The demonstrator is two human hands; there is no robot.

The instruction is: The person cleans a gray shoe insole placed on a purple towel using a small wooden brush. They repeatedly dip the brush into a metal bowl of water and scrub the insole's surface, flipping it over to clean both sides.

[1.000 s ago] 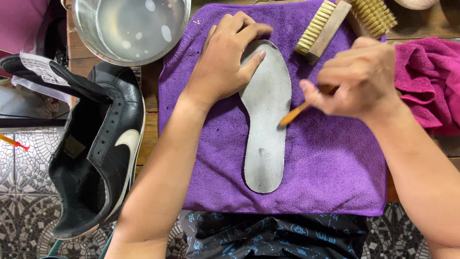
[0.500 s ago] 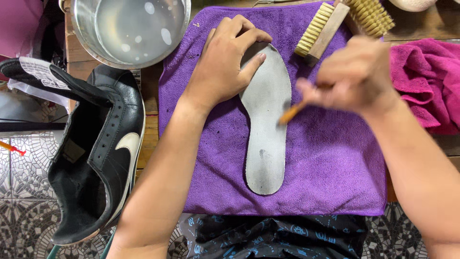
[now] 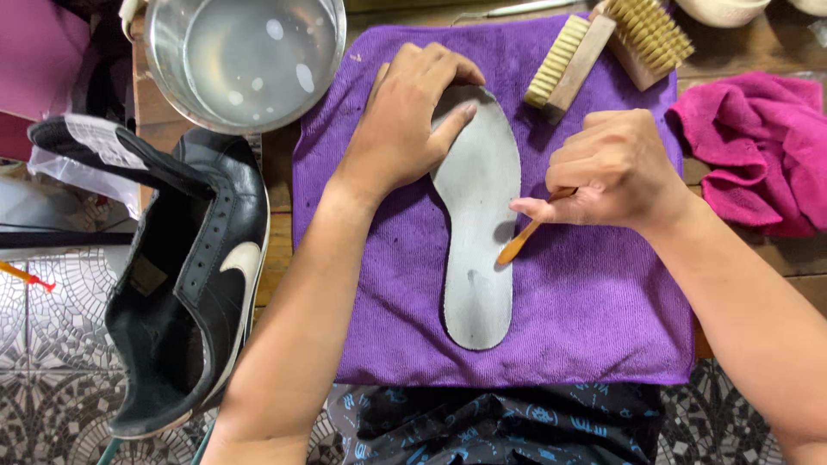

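Insole brushing on purple towel.
Left hand [image 3: 405,129] flat, pinning grey insole [image 3: 476,215] to purple towel [image 3: 594,301]; right hand [image 3: 616,168] closed around wooden-handled brush [image 3: 521,238], tip touching the insole's edge.

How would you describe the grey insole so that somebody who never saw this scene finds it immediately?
Look at the purple towel spread over the wooden table. In its middle lies the grey insole, pinned at its top by the left hand. It is the only flat, foot-shaped piece there; the two bristle brushes beside it are blocky and tan.

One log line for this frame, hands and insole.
left hand: presses grey insole | right hand: grips small brush, tip on insole | base: purple cloth
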